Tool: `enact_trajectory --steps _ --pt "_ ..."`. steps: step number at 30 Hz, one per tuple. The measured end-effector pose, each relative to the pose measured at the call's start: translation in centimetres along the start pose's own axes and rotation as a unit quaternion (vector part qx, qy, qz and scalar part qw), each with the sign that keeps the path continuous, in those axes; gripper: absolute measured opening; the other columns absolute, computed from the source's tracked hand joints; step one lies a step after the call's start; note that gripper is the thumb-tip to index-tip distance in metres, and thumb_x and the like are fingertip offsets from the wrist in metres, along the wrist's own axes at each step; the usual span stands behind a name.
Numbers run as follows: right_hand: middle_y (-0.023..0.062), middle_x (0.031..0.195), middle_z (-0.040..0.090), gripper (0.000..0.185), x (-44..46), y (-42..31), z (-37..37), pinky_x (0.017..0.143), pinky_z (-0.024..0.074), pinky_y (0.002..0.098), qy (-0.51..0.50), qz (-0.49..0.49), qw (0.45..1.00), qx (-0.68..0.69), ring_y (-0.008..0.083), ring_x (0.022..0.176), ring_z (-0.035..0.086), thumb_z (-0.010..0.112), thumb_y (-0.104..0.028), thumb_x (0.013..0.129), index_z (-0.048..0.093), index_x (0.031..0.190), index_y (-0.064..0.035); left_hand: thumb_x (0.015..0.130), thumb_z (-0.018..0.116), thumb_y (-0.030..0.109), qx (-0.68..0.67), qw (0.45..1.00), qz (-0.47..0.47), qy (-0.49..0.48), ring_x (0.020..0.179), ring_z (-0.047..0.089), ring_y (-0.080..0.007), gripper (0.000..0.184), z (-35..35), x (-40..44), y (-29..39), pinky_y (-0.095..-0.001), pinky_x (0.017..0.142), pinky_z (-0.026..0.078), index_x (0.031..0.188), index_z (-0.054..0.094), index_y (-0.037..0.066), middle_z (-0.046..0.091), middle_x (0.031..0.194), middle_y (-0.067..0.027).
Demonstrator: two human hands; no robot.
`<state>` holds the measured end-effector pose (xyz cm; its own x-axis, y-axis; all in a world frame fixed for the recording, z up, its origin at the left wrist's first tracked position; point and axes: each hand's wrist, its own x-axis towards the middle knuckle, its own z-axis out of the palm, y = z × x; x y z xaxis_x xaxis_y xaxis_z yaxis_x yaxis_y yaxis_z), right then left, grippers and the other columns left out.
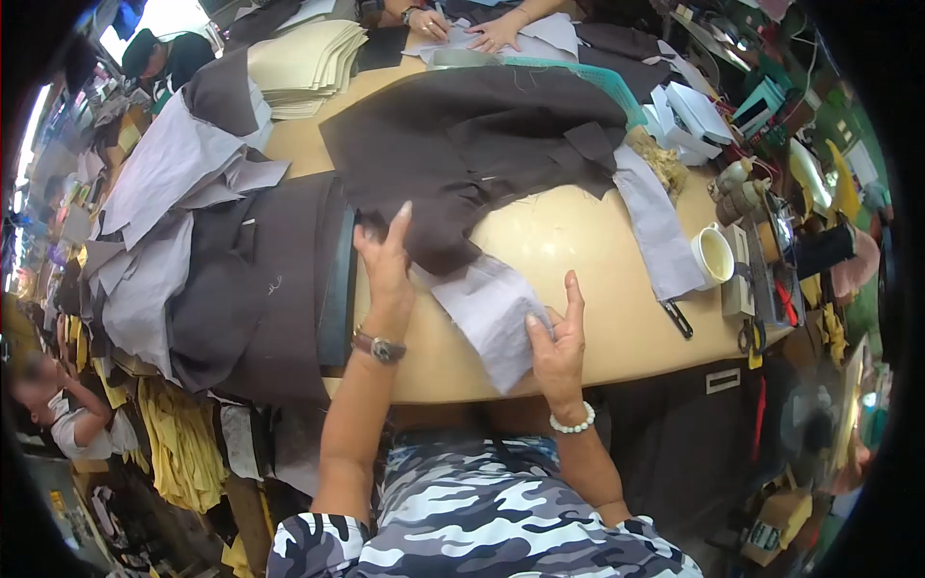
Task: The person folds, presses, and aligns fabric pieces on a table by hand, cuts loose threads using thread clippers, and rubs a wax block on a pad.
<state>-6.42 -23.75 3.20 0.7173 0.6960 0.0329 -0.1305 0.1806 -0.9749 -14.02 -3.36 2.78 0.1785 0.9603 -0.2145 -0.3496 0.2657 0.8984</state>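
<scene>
A dark brown cloth garment piece [462,120] is spread over the table, with a pale lilac-grey fabric panel [487,313] extending from its lower end towards me. My left hand [385,265] is beside the lower left edge of the brown cloth, thumb and fingers apart, with nothing visibly gripped. On the right edge of the pale panel, my right hand [559,352] pinches the fabric by the thumb, its index finger pointing up. The fingers behind the panel are partly hidden. Another pale strip [655,222] hangs from the garment's right end.
Dark and pale cut pieces [255,279] lie stacked at left on the table [578,231]. A cream fabric stack [303,63] sits at the back. Across the table are a co-worker's hands [491,34]. A white cup [711,255], scissors [750,342] and thread spools [737,197] stand at right.
</scene>
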Motion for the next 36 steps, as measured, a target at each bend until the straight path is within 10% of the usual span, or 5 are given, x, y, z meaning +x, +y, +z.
enact_trajectory --steps 5,13,20,26,36 --pt "0.02 0.102 0.062 0.074 -1.1 -0.6 -1.7 0.08 0.0462 0.0237 -0.017 0.016 0.997 -0.07 0.0147 0.09 0.059 0.053 0.004 0.087 0.008 0.147 -0.0009 0.073 0.076 0.016 0.229 0.966 0.118 -0.004 0.106 0.057 -0.0284 0.07 1.8 8.7 -2.4 -0.034 0.088 0.045 0.13 0.039 0.001 0.055 0.12 -0.0172" --pt "0.0188 0.077 0.064 0.076 -2.1 0.5 -0.7 0.061 0.0476 0.0324 -0.064 -0.029 0.971 -0.228 0.0209 0.067 0.062 0.058 -0.001 0.084 0.013 0.146 0.0012 0.079 0.065 0.031 0.732 0.601 0.306 -0.096 0.089 0.064 -0.0377 0.035 6.9 13.0 6.2 -0.0452 0.077 0.051 0.097 0.067 0.001 0.066 0.094 -0.023" --pt "0.0171 0.063 0.054 0.076 -2.9 0.8 2.8 0.055 0.0458 0.0381 -0.129 -0.071 0.927 -0.346 0.0334 0.056 0.059 0.061 -0.006 0.083 0.016 0.144 0.0032 0.08 0.065 0.038 0.739 0.599 0.28 -0.124 0.091 0.064 -0.0368 0.04 5.4 14.7 4.5 -0.0443 0.079 0.051 0.098 0.065 0.002 0.066 0.094 -0.02" --pt "0.0199 0.093 0.06 0.079 -2.9 1.3 2.8 0.067 0.0488 0.0382 -0.084 -0.091 0.949 -0.289 0.0333 0.076 0.06 0.065 -0.005 0.079 0.019 0.142 0.0062 0.079 0.069 0.033 0.559 0.71 0.428 -0.005 0.085 0.063 -0.0323 0.036 -0.1 5.1 8.7 -0.0408 0.072 0.049 0.097 0.063 0.003 0.064 0.092 -0.0165" --pt "0.0187 0.116 0.054 0.08 9.8 1.0 8.8 0.091 0.0404 0.0427 -0.129 -0.464 0.687 -0.543 0.0358 0.105 0.052 0.066 -0.004 0.069 0.03 0.141 -0.0035 0.085 0.061 0.025 0.662 0.623 0.378 -0.178 0.121 0.046 -0.0332 0.045 -6.3 -7.0 -0.8 -0.049 0.095 0.038 0.121 0.053 0.0 0.05 0.13 -0.0176"
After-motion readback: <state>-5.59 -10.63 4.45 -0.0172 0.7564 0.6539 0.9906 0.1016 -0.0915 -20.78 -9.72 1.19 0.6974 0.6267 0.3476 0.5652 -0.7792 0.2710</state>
